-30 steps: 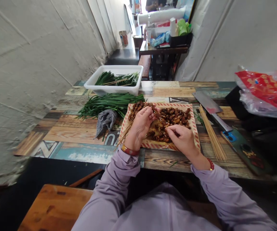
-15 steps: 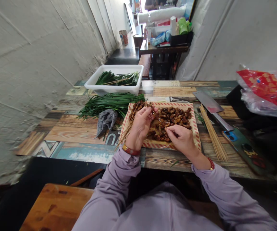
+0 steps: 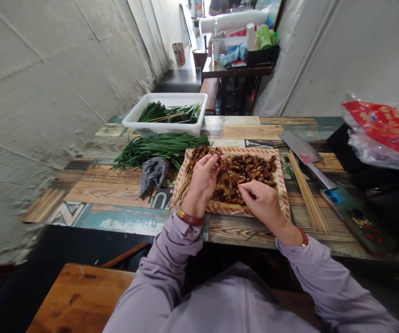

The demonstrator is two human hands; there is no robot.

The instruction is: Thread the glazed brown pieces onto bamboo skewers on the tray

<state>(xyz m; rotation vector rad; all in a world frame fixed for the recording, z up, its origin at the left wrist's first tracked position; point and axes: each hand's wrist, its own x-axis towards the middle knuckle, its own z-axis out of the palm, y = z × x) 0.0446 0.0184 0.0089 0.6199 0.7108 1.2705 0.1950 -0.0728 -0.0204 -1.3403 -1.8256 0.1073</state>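
Observation:
A tray lined with red-striped paper (image 3: 282,194) lies in front of me, with a heap of glossy brown food pieces (image 3: 251,166) on it. Over its left part, my left hand (image 3: 204,178) is closed, its thumb and fingers pinching brown pieces at their tips. My right hand (image 3: 261,199) is closed too, above the tray's front right part, pinching the pale end of a thin bamboo skewer (image 3: 239,185). The rest of that skewer is hard to make out. Loaded skewers (image 3: 181,192) lie along the left side, partly hidden by my left hand.
Left of the tray are a grey cloth (image 3: 154,173) and green chives (image 3: 161,149), with a white tub (image 3: 130,121) of greens behind. To the right lie bare bamboo skewers (image 3: 308,194), a cleaver (image 3: 303,150), a phone (image 3: 355,217) and a red plastic bag (image 3: 383,125).
Both hands keep nearly the same places and grips. The view has shifted very slightly; the things on the table have not visibly moved.

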